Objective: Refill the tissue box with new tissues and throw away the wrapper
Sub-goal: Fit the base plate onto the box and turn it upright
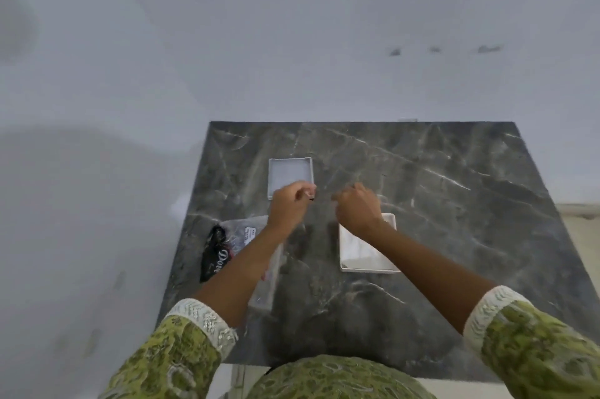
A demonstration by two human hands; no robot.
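A white open tissue box [389,220] sits on the dark marble table [454,203] right of centre, with white tissue inside, and my right forearm crosses over it. A white square lid [289,171] lies flat at the back left. A clear plastic wrapper [240,229] with a black printed end lies at the left under my left forearm. My left hand [290,205] hovers at the lid's near edge with its fingertips pinched; a small blurred bit shows there. My right hand [358,210] hovers beside it, fingers curled, nothing visible in it.
The table stands against a pale wall [292,41] that has a few dark marks. Its left edge drops off just beyond the wrapper. Bare marble stretches to the right of the box. A strip of pale floor [581,210] shows at the far right.
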